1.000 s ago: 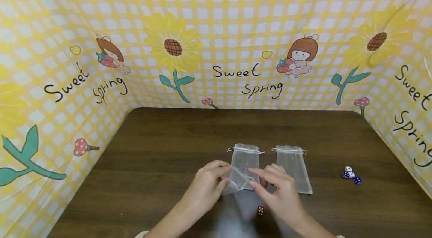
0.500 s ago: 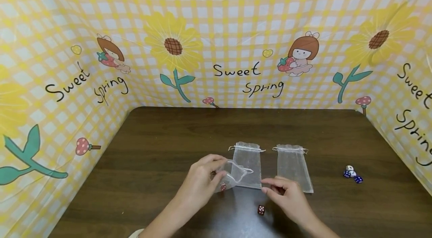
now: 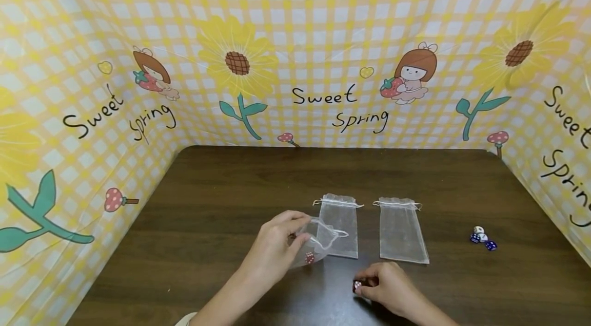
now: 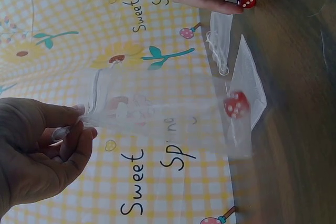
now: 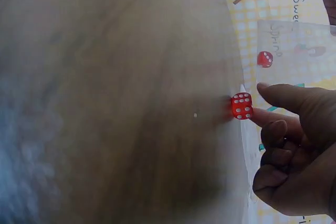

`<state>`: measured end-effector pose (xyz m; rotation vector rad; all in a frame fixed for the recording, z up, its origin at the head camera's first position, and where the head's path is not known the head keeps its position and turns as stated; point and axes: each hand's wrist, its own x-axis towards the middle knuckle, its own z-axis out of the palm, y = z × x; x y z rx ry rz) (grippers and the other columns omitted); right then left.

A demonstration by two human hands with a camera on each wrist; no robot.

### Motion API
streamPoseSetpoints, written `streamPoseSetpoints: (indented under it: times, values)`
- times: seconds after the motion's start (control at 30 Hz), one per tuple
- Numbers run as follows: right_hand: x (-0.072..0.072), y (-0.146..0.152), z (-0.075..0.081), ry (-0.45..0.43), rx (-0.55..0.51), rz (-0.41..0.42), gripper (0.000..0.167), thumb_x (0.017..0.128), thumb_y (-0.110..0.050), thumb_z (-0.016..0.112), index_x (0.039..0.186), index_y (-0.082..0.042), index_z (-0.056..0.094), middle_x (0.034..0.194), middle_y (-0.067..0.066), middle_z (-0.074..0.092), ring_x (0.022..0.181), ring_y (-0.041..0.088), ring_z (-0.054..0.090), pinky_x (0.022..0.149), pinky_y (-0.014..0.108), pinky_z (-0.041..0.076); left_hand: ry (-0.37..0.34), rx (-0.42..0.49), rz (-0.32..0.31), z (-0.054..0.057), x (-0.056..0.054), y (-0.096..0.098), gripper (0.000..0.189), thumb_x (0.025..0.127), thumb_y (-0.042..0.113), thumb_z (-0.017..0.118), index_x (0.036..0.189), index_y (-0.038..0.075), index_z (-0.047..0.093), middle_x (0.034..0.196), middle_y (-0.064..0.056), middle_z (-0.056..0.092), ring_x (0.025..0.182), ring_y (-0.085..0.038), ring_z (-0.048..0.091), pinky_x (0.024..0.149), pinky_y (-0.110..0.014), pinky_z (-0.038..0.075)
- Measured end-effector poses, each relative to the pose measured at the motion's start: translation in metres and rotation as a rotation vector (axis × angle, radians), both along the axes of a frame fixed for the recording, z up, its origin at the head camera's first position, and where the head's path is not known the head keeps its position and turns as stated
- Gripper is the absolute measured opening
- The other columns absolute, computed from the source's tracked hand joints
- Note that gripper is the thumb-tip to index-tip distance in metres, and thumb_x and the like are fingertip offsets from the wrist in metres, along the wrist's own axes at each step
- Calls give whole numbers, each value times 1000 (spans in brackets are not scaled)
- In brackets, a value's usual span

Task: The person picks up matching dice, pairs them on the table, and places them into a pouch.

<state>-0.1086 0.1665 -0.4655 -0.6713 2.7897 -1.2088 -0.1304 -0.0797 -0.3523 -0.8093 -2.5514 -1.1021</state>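
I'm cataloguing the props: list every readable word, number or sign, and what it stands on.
"Sweet Spring": lettering on the far side of the checked backdrop.
"Sweet Spring": again on its left side.
"Sweet Spring": on its right side, at the picture's edge.
White pips, no numerals: the red die at the right hand, the other red die in the sheer bag.
Too small to read: pips on the blue and white dice.

Head: high, facing forward-down. Wrist views: close, sideways, sharing bagged die (image 4: pixel 236 104).
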Motion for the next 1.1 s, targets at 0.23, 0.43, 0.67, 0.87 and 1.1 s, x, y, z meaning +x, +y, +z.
streamPoseSetpoints:
  times: [0.23, 0.43, 0.67, 0.87, 1.1]
  values:
    - [0, -1, -2, -24, 34, -21, 7, 75, -17, 75, 80, -12, 73, 57, -20, 43, 54, -5, 39, 47, 18, 34, -22, 1, -3, -1, 0, 1, 27, 78, 0, 70, 104, -6, 66, 101, -6, 63, 71, -9, 53, 56, -15, 47]
    - [-1, 2, -1, -58, 26, -35, 7, 75, -16, 74, 81, -12, 74, 56, -18, 44, 53, -5, 39, 47, 18, 35, -26, 6, -12, -3, 1, 3, 25, 78, -1, 70, 103, -4, 67, 101, -6, 63, 69, -7, 51, 56, -15, 46]
    - [-9, 11, 12, -28, 24, -112, 14, 75, -14, 75, 87, -6, 74, 59, -15, 49, 55, -3, 40, 47, 20, 37, -20, 8, -20, -4, 1, 5, 24, 78, -1, 70, 102, -5, 67, 101, -5, 63, 68, -6, 52, 56, -15, 46]
    - [-19, 19, 30, 45, -4, -223, 15, 74, -10, 75, 88, -5, 74, 61, -12, 50, 54, -2, 39, 46, 20, 36, -31, 2, -27, -4, 2, 7, 25, 78, -2, 70, 103, -4, 67, 102, -6, 63, 68, -7, 53, 56, -15, 47]
    - [-25, 25, 53, 104, -52, -323, 13, 76, -13, 75, 89, -8, 74, 73, -6, 63, 56, 1, 42, 47, 20, 38, -30, -14, -37, -4, 3, 10, 27, 79, 0, 70, 106, -4, 66, 104, -6, 62, 74, -9, 56, 61, -15, 48]
